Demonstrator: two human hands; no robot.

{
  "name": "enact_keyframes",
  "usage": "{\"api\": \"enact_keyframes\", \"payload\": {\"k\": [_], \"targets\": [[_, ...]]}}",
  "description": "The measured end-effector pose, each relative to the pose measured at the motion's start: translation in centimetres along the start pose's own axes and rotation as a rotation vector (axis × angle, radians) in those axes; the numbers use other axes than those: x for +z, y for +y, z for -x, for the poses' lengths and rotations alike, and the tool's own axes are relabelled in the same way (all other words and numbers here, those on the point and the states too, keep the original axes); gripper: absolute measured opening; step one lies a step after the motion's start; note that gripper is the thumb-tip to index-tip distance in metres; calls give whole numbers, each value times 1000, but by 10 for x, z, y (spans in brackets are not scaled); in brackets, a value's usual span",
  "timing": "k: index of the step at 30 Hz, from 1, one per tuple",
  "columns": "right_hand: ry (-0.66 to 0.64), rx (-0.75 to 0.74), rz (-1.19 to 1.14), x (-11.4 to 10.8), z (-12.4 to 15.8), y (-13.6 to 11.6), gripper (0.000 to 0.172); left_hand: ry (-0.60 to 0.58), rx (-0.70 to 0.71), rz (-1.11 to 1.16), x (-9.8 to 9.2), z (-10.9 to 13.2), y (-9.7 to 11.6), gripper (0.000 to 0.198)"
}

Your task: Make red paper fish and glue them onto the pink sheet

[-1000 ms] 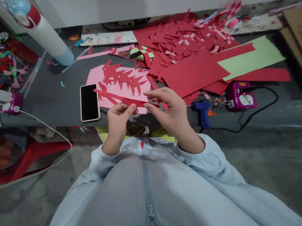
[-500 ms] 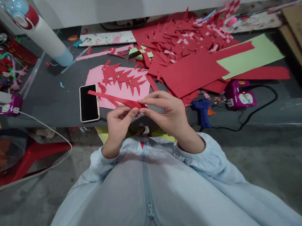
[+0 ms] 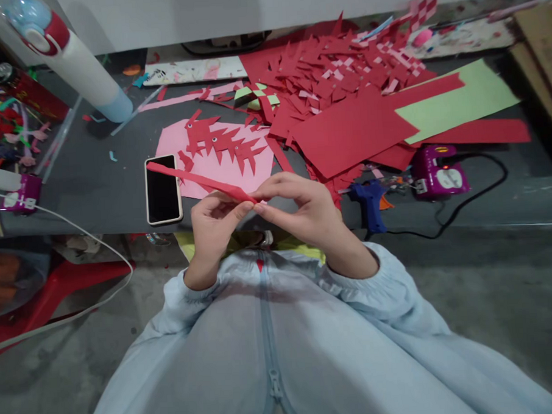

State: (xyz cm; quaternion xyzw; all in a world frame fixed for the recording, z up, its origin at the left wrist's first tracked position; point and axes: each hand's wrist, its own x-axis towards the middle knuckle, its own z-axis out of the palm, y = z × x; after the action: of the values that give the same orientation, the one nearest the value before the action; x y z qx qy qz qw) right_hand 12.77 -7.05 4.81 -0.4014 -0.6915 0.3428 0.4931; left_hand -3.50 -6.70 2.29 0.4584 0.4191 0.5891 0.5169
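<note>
Between my hands is a folded red paper strip (image 3: 197, 179), its long tail pointing left over the phone. My left hand (image 3: 213, 228) pinches the folded part between thumb and fingers. At the strip's right end, the thumb and fingertips of my right hand (image 3: 301, 212) are closed on the fold. Behind the strip lies a pink paper sheet (image 3: 170, 138) bearing several spiky red paper shapes (image 3: 222, 142) with small round eyes. The black-screened phone (image 3: 162, 193) lies just left of the sheet.
A large heap of red paper pieces (image 3: 324, 64) spreads at the back. Red sheets (image 3: 346, 134) and a green sheet (image 3: 467, 98) overlap at right. A blue glue gun (image 3: 370, 203) and purple power block (image 3: 439, 172) sit right; a tall bottle (image 3: 82, 72) and can (image 3: 33, 89) stand left.
The strip's tail has swung left and slightly upward, now crossing the phone's top. The fingers of both hands have shifted slightly on the fold, still gripping it.
</note>
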Motion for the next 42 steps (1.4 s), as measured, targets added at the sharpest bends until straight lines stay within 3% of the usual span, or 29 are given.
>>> {"api": "enact_keyframes", "payload": {"k": [3,9,16,22,33,42], "targets": [[-2,16,-34,1,0,1,9,18,-21,46,0,-1,0,30],[-36,75,-166,4,2,3,5,-120,-48,83,-1,-4,6,23],[-53,208,-278,9,6,5,9,-119,12,108,-1,-3,4,14],[-105,346,-326,10,8,2,19,17,2,81,-1,-4,6,24],[-132,386,-296,11,11,3,16,171,-59,45,-7,-11,8,35],[-106,393,-260,14,-3,5,30,15,-127,-131,-4,-11,9,39]]}}
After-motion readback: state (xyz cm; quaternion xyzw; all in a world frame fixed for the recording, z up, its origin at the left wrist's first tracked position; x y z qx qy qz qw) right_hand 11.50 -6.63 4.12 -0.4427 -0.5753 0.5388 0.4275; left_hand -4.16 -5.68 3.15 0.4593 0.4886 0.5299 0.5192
